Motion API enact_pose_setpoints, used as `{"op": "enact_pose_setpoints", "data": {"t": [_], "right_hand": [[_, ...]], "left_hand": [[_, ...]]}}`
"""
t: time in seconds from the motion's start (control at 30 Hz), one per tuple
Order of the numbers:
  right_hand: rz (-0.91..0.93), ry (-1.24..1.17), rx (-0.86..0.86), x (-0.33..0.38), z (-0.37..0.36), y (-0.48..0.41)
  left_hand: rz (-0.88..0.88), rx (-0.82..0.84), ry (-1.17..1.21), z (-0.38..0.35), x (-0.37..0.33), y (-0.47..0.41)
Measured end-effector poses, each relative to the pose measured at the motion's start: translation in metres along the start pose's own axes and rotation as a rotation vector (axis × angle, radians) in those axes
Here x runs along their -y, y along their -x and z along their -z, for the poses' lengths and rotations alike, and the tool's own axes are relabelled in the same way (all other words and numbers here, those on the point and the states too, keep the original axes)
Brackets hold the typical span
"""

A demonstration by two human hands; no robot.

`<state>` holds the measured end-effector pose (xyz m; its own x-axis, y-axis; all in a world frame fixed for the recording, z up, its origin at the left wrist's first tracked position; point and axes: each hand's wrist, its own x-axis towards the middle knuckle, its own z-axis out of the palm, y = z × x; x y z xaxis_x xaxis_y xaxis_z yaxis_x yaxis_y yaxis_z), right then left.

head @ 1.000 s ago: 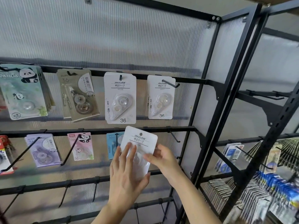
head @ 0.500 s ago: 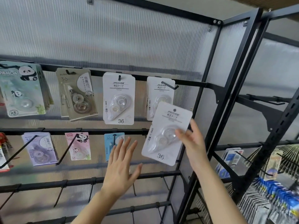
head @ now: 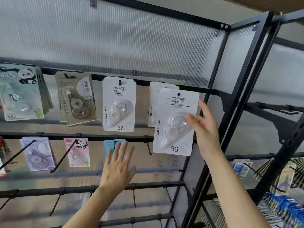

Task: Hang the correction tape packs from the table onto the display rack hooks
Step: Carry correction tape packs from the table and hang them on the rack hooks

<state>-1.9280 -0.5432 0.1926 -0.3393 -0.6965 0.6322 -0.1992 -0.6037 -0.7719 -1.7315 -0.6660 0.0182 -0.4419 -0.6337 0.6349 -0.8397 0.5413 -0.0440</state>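
The right grip (head: 204, 127) pinches the seemingly light, stiff white-card, clear-blister correction tape pack (head: 176, 112) by its right edge, a sound hold; left grip (head: 117, 170) spread, empty.

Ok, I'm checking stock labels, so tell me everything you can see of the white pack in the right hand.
The white pack is a rounded card with a hang hole, JINUO lettering, a 36 below and a clear blister over a see-through dispenser. Slightly tilted, it overlaps matching hung packs, pinched at its right edge by the right hand.
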Motion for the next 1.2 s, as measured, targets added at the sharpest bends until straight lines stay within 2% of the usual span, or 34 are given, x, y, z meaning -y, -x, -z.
{"op": "enact_pose_setpoints", "data": {"t": [0.17,0.47,0.63,0.8,0.97,1.07,1.2], "right_hand": [[-0.026,0.021,-0.042,-0.007,0.001,-0.01],[-0.061,0.226,-0.09,-0.053,-0.005,-0.047],[-0.071,0.366,-0.135,-0.067,-0.017,-0.069],[-0.126,0.436,-0.249,-0.079,-0.033,-0.081],[-0.136,0.653,-0.351,-0.075,-0.042,-0.071],[-0.118,0.767,-0.361,-0.071,-0.044,-0.058],[-0.05,0.943,-0.299,-0.065,-0.053,-0.02]], "left_hand": [[-0.008,0.034,-0.05,-0.003,0.005,-0.005],[0.096,0.206,0.089,0.006,0.004,-0.004],[0.105,0.213,0.102,0.004,0.006,-0.003],[0.084,0.224,0.096,0.004,0.007,-0.002],[0.049,0.186,0.073,0.002,0.006,-0.003],[0.042,0.184,0.064,0.006,0.005,-0.002],[-0.053,0.201,0.028,0.018,0.005,-0.001]]}}
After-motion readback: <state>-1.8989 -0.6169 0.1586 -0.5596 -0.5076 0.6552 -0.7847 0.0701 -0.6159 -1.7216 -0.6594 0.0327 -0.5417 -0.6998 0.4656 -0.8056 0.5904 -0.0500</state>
